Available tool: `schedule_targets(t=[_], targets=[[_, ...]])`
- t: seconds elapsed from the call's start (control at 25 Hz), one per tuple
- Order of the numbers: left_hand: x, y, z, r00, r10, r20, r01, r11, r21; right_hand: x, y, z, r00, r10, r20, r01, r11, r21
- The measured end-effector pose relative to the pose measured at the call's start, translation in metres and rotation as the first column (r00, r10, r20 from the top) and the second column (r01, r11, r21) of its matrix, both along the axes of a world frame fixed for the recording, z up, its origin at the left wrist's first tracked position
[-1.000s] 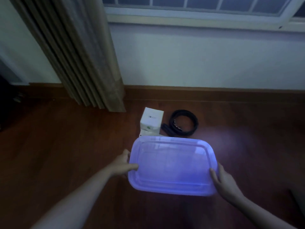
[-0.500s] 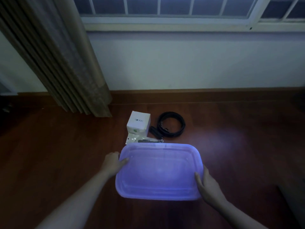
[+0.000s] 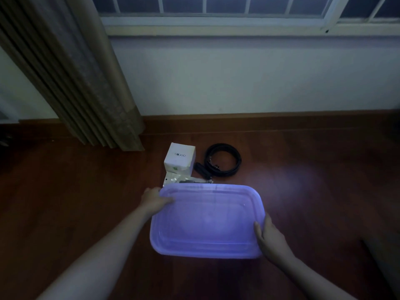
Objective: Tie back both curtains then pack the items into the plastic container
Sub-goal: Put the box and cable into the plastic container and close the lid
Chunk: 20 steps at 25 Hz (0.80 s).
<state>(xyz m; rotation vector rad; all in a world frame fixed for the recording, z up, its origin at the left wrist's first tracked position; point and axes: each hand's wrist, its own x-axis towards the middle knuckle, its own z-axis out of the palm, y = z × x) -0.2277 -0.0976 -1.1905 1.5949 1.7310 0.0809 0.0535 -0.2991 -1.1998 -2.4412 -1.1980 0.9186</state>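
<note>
A translucent purple plastic container [image 3: 207, 221] sits low over the wooden floor, and I hold it at both ends. My left hand [image 3: 154, 200] grips its far left corner. My right hand [image 3: 270, 239] clasps its near right edge. Just beyond the container lie a white box [image 3: 179, 158], a flat clear packet [image 3: 173, 179] partly hidden by the container's rim, and a coiled black belt [image 3: 223, 163]. A beige curtain [image 3: 71, 72] hangs gathered at the left, its hem touching the floor.
The white wall and brown skirting board [image 3: 259, 122] run behind the items, under a window [image 3: 216, 5]. A dark object's edge [image 3: 387, 267] shows at the lower right. Bare wooden floor [image 3: 65, 202] spreads to the left and right.
The view has tilted up and shifted, showing more window. The container has kept its place in both hands, coming slightly nearer the floor items and covering less of the packet.
</note>
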Motion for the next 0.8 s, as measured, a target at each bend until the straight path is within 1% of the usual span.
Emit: schedule_targets(t=[0.16, 0.28, 0.36, 0.44, 0.52, 0.6, 0.64, 0.68, 0.72, 0.76, 0.8], targets=[[-0.003, 0.007, 0.001, 0.998, 0.009, 0.061, -0.006, 0.999, -0.050, -0.003, 0.001, -0.001, 1.000, -0.009, 0.023, 0.008, 1.000, 0.008], [-0.005, 0.017, 0.011, 0.996, -0.071, 0.058, 0.074, 0.996, -0.044, -0.002, 0.003, -0.003, 0.998, -0.021, 0.062, 0.021, 1.000, 0.002], [-0.003, 0.020, 0.017, 0.990, -0.143, 0.005, 0.144, 0.989, -0.043, -0.002, 0.001, -0.003, 0.998, -0.021, 0.067, 0.022, 1.000, -0.011], [0.000, 0.019, 0.016, 0.980, -0.185, -0.078, 0.185, 0.983, -0.011, -0.003, -0.002, -0.004, 0.996, -0.030, 0.084, 0.030, 1.000, 0.003], [0.000, 0.015, 0.012, 0.968, -0.203, -0.146, 0.209, 0.978, 0.026, -0.007, -0.002, 0.001, 0.992, -0.078, 0.096, 0.073, 0.996, 0.056], [-0.004, 0.013, 0.008, 0.963, -0.197, -0.182, 0.211, 0.975, 0.063, -0.012, 0.001, 0.010, 0.988, -0.128, 0.090, 0.112, 0.981, 0.161], [-0.007, 0.012, 0.009, 0.967, -0.184, -0.175, 0.201, 0.976, 0.086, -0.013, 0.003, 0.016, 0.986, -0.144, 0.082, 0.123, 0.967, 0.225], [-0.009, 0.012, 0.009, 0.975, -0.166, -0.146, 0.184, 0.976, 0.119, -0.014, 0.006, 0.022, 0.985, -0.164, 0.061, 0.141, 0.949, 0.282], [-0.013, 0.012, 0.010, 0.990, -0.123, -0.072, 0.132, 0.980, 0.152, -0.016, 0.011, 0.031, 0.982, -0.185, 0.028, 0.165, 0.929, 0.330], [-0.017, 0.013, 0.013, 0.996, -0.049, 0.072, 0.035, 0.983, 0.179, -0.017, 0.018, 0.038, 0.980, -0.198, -0.015, 0.190, 0.913, 0.361], [-0.021, 0.012, 0.017, 0.952, 0.073, 0.296, -0.122, 0.981, 0.151, -0.019, 0.029, 0.046, 0.979, -0.193, -0.060, 0.201, 0.899, 0.389]])
